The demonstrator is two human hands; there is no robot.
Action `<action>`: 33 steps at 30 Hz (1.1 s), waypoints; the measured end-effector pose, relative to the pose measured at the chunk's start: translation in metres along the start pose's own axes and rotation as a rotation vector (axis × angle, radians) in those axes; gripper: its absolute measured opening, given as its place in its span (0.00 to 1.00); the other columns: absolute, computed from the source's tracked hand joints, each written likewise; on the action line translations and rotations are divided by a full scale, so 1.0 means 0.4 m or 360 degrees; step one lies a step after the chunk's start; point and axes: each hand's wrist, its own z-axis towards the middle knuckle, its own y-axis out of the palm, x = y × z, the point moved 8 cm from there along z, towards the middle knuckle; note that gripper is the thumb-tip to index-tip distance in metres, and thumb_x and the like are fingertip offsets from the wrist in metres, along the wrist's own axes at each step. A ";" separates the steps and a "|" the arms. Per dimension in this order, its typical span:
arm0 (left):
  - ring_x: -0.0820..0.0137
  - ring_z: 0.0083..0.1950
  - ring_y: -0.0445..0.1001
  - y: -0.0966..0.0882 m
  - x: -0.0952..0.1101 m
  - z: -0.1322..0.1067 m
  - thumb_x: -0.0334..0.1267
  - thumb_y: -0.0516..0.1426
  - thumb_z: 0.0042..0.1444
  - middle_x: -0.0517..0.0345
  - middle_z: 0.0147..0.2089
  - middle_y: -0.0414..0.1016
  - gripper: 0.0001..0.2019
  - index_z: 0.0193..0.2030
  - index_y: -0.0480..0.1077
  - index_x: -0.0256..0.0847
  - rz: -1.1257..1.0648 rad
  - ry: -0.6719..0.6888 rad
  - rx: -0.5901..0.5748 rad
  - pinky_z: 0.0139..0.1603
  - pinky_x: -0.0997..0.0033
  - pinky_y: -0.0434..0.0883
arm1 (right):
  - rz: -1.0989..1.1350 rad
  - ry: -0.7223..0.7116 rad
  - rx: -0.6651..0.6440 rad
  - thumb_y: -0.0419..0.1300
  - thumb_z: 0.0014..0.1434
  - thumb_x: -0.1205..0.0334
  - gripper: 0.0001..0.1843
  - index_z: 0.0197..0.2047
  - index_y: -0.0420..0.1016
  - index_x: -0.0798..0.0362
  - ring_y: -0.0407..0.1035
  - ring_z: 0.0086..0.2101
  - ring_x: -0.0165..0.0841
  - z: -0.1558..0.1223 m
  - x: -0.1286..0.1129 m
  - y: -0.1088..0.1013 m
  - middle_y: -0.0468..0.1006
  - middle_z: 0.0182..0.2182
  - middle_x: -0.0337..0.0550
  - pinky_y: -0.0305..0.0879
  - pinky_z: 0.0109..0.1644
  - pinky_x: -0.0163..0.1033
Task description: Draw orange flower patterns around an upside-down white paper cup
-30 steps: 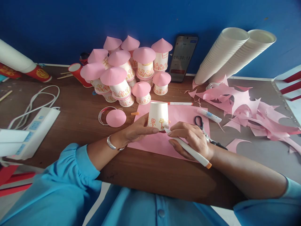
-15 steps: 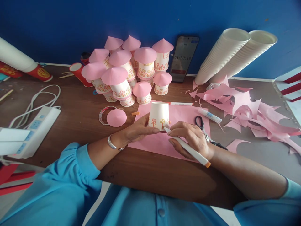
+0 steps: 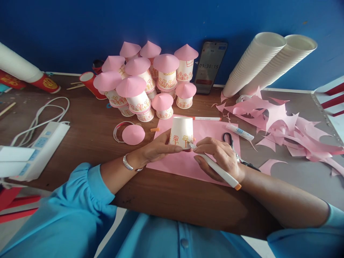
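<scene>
Upturned cup [image 3: 182, 129] steadied by left hand [image 3: 158, 147], fingers wrapped round; right hand [image 3: 219, 157] pinches pen [image 3: 220, 172], tip at cup's lower edge. Step: drawing flowers [image 3: 175, 138]. Next flower likely needs cup turned.

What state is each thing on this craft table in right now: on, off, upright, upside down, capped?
Paper cup: upside down, held by the left hand.
Marker: uncapped, in the right hand, tip at the cup's lower edge.
Phone: screen on, leaning against the blue wall.
White cup stacks: lying on their sides.
Decorated cups: upside down, topped with pink cones.
</scene>
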 end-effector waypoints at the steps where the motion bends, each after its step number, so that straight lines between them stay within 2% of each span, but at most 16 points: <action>1: 0.55 0.57 0.85 0.000 0.000 0.000 0.47 0.76 0.55 0.44 0.54 0.87 0.23 0.54 0.82 0.40 0.0002 -0.0002 0.0003 0.63 0.52 0.79 | -0.0007 0.0000 -0.0001 0.62 0.71 0.71 0.12 0.54 0.72 0.49 0.81 0.33 0.35 0.000 0.000 0.000 0.81 0.35 0.40 0.81 0.34 0.39; 8: 0.55 0.57 0.85 0.000 -0.002 0.002 0.47 0.75 0.55 0.44 0.54 0.87 0.22 0.53 0.83 0.40 0.0013 0.0019 0.0005 0.62 0.54 0.79 | -0.0030 -0.0019 0.0011 0.61 0.72 0.70 0.08 0.52 0.71 0.51 0.81 0.33 0.35 0.002 -0.007 0.005 0.81 0.33 0.41 0.81 0.34 0.38; 16: 0.59 0.54 0.85 -0.004 -0.005 0.002 0.47 0.75 0.56 0.46 0.51 0.88 0.20 0.52 0.83 0.40 0.0027 0.0017 0.0013 0.62 0.56 0.78 | 0.0030 -0.0022 -0.0019 0.62 0.70 0.72 0.12 0.54 0.72 0.50 0.83 0.35 0.36 0.001 -0.015 0.007 0.84 0.36 0.41 0.83 0.37 0.39; 23: 0.58 0.55 0.84 -0.005 -0.008 0.002 0.46 0.76 0.55 0.46 0.52 0.87 0.22 0.53 0.83 0.40 -0.0013 -0.0003 0.0013 0.62 0.55 0.78 | 0.0011 -0.0032 0.0000 0.62 0.72 0.71 0.09 0.52 0.71 0.50 0.81 0.33 0.34 0.003 -0.015 0.003 0.82 0.34 0.41 0.82 0.36 0.38; 29: 0.62 0.51 0.84 -0.004 -0.003 0.001 0.46 0.76 0.55 0.49 0.49 0.87 0.20 0.52 0.84 0.41 0.0023 0.0004 0.0015 0.56 0.63 0.78 | 0.0017 -0.0064 -0.0034 0.61 0.72 0.71 0.09 0.53 0.71 0.52 0.83 0.36 0.35 0.001 -0.020 0.010 0.83 0.35 0.43 0.84 0.38 0.39; 33: 0.61 0.52 0.84 0.003 0.002 0.004 0.46 0.75 0.56 0.48 0.50 0.87 0.20 0.52 0.83 0.40 0.0035 0.0017 -0.0036 0.56 0.62 0.78 | -0.0010 -0.0056 -0.0035 0.61 0.72 0.71 0.09 0.53 0.71 0.52 0.82 0.35 0.35 0.001 -0.017 0.009 0.83 0.35 0.42 0.83 0.36 0.39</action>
